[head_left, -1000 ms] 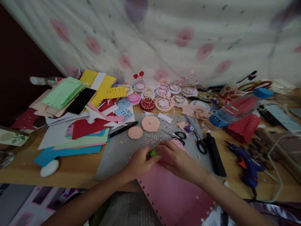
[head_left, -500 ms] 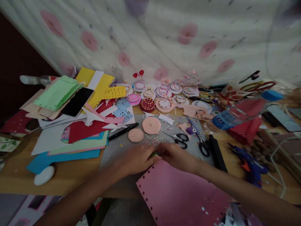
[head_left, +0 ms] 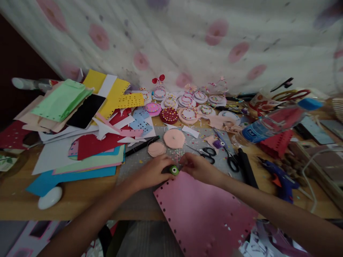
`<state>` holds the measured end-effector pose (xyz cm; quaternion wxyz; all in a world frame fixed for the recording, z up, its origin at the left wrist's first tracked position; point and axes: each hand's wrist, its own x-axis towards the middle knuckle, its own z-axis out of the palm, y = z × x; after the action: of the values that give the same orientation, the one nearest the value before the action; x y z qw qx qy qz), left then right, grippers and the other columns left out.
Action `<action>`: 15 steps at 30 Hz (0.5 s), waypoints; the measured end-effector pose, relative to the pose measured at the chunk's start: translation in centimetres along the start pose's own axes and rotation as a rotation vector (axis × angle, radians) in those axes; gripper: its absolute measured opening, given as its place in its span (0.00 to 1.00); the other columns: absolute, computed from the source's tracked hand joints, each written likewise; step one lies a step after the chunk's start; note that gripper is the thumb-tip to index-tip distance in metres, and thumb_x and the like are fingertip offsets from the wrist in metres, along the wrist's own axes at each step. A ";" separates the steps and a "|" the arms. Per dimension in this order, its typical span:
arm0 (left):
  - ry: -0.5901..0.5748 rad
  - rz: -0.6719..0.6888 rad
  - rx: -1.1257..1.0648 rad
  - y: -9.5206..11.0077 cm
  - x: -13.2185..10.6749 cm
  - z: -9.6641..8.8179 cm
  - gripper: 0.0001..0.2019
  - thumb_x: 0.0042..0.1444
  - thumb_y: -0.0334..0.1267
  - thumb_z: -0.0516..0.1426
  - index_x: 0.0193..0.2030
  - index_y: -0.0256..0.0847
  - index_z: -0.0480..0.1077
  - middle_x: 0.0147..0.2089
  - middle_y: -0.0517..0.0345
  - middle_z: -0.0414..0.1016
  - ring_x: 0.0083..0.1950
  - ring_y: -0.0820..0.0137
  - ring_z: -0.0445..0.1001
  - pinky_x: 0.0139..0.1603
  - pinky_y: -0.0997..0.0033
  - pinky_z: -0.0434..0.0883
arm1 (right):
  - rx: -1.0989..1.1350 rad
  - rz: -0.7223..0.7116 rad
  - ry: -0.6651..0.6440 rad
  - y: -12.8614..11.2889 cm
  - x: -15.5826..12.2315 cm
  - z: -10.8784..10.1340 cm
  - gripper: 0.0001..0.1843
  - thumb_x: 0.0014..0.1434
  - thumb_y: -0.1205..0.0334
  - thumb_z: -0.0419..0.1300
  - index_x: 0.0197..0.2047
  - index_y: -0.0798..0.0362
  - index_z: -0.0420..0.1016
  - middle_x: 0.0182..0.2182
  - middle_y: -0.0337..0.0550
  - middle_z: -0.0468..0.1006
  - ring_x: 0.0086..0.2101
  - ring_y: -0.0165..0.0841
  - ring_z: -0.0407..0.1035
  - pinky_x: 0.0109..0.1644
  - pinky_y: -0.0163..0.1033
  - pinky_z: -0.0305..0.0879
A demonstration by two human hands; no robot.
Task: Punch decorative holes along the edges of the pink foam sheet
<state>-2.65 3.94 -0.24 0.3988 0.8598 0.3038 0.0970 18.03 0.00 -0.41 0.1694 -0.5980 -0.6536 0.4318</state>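
Note:
My left hand (head_left: 154, 173) is closed around a small green craft punch (head_left: 174, 170), gripped between thumb and fingers at the far edge of a pink foam or card sheet (head_left: 206, 210). A row of flower-shaped holes runs down the sheet's left side, and more dot its right edge. Curled fingers of my right hand (head_left: 199, 167) pinch the sheet's far edge just right of the punch; their tips are partly hidden. Beyond my hands, peach paper discs (head_left: 174, 138) lie on the grey cutting mat (head_left: 134, 192) beside tiny punched bits.
Black-handled scissors (head_left: 233, 162), a purple punch (head_left: 218, 144) and a blue glue gun (head_left: 281, 178) lie to the right, near a tilted water bottle (head_left: 268, 125). Coloured sheets (head_left: 102, 146) and a phone (head_left: 87, 110) cover the left. Decorated paper hats (head_left: 169, 116) line the back.
My left hand has opened slightly leftward, bringing the green punch into clearer view at the sheet's edge. The sheet has shifted a little to the left.

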 end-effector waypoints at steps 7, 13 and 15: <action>0.080 -0.043 -0.120 0.6 0.1 -1.1 0.14 0.55 0.34 0.61 0.49 0.40 0.71 0.46 0.54 0.75 0.47 0.65 0.73 0.48 0.67 0.68 | 0.056 -0.050 0.010 -1.2 1.0 -1.4 0.06 0.53 0.70 0.59 0.36 0.54 0.71 0.24 0.35 0.72 0.25 0.29 0.66 0.28 0.33 0.60; 0.164 -0.117 -0.468 1.4 0.3 -1.3 0.18 0.50 0.28 0.61 0.50 0.38 0.70 0.42 0.55 0.76 0.43 0.67 0.75 0.45 0.68 0.71 | 0.122 -0.108 0.117 -3.1 0.8 -1.8 0.07 0.54 0.68 0.57 0.38 0.53 0.69 0.27 0.37 0.71 0.26 0.28 0.65 0.29 0.33 0.59; 0.171 -0.138 -0.526 1.6 0.2 -1.1 0.19 0.48 0.27 0.61 0.49 0.38 0.70 0.41 0.56 0.76 0.42 0.67 0.75 0.44 0.68 0.71 | 0.162 -0.106 0.111 -3.3 0.4 -1.5 0.05 0.57 0.65 0.55 0.39 0.54 0.68 0.25 0.36 0.70 0.23 0.28 0.64 0.27 0.33 0.59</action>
<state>-2.24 3.95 1.61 0.5866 0.6927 0.3589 0.2174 16.99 1.23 2.85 0.2757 -0.5700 -0.6367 0.4401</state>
